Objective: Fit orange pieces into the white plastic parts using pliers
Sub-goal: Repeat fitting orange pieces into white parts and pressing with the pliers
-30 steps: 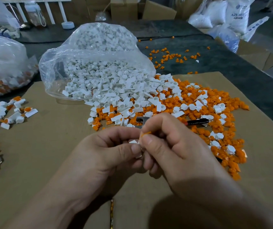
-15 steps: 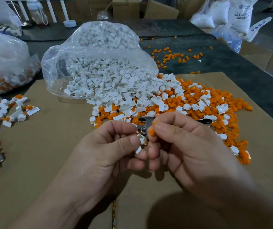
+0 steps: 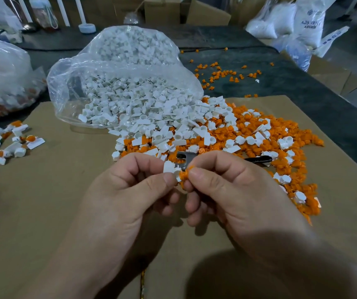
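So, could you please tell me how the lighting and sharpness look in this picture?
Head view: dim, even light, with the left hand and right hand sharp, pinching a white part and an orange piece; head view: their soft shadow darkens the cardboard below; head view: pale glare on the clear bag, and the sacks at top right are smeared.

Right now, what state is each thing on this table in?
left hand, pinching a white part.
right hand, pinching an orange piece against that part; whether it is seated, I cannot tell.
pliers, lying on the cardboard, untouched.
clear bag, open, lying on its side, contents spilling out.
fitted parts, lying loose at the left.
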A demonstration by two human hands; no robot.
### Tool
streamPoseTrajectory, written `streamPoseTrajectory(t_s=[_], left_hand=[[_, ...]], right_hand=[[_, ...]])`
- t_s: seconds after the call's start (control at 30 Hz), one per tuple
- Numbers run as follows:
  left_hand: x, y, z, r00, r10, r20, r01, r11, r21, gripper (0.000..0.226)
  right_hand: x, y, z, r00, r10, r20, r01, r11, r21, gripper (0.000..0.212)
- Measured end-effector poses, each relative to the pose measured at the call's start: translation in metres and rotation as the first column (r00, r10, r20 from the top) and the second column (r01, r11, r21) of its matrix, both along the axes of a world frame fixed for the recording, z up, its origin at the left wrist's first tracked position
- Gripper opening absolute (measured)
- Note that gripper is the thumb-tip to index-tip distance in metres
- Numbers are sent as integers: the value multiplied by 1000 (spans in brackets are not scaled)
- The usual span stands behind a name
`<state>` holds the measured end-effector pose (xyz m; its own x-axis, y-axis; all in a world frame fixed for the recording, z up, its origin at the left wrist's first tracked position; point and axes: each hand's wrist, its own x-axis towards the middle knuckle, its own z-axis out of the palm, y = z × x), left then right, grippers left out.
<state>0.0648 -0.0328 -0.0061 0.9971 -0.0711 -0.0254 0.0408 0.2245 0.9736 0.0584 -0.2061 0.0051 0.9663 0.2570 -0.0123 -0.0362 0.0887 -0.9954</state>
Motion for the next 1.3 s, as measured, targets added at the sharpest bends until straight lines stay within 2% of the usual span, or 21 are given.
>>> streamPoseTrajectory(t_s=[0.1,0.2,0.3,0.43,0.6,0.67,0.7,0.77,0.83,0.93,1.03,1.13,1.3], left_hand=[[-4,-1,2,1000,8,-6,-8,998,58,24],[-5,-3,3,999,5,37,-8,997,77,12],[-6,-3,3,996,-18,84,9,995,104,20],[-6,-3,2,988,-17,154,-14,979,201,27],[-7,-3,1,990,-14,142,-14,980,199,26],[-6,-4,1,996,7,84,-18,990,138,23],[-5,-4,1,999,18,46,-23,995,98,20],[-5,-4,4,1000,18,10,-18,1000,21,13],[-6,-5,8,1000,5,22,-5,1000,-15,13],[-8,-4,11,999,-18,45,20,999,-43,16],[-8,-3,12,997,-45,67,51,995,-89,23],[-10,-4,13,994,-64,90,75,989,-129,23],[-11,-4,13,990,-71,118,85,989,-124,22]], right_hand=[[-6,3,1,987,-60,151,92,972,-216,8],[-12,4,2,939,-53,341,194,897,-397,7],[-12,4,4,882,-1,471,282,803,-526,5],[-11,4,6,815,80,574,381,673,-634,7],[-10,4,4,813,99,574,385,648,-657,6],[-11,2,2,852,19,524,346,731,-588,7],[-10,1,1,894,-38,447,288,813,-506,8],[-7,1,1,970,-86,226,144,955,-258,11],[-2,1,0,999,-38,36,39,999,-20,13],[2,1,1,976,132,-174,-75,951,299,14],[1,2,4,918,306,-253,-160,868,469,17],[0,2,7,881,373,-291,-179,832,526,19],[0,1,10,864,392,-314,-174,821,544,21]])
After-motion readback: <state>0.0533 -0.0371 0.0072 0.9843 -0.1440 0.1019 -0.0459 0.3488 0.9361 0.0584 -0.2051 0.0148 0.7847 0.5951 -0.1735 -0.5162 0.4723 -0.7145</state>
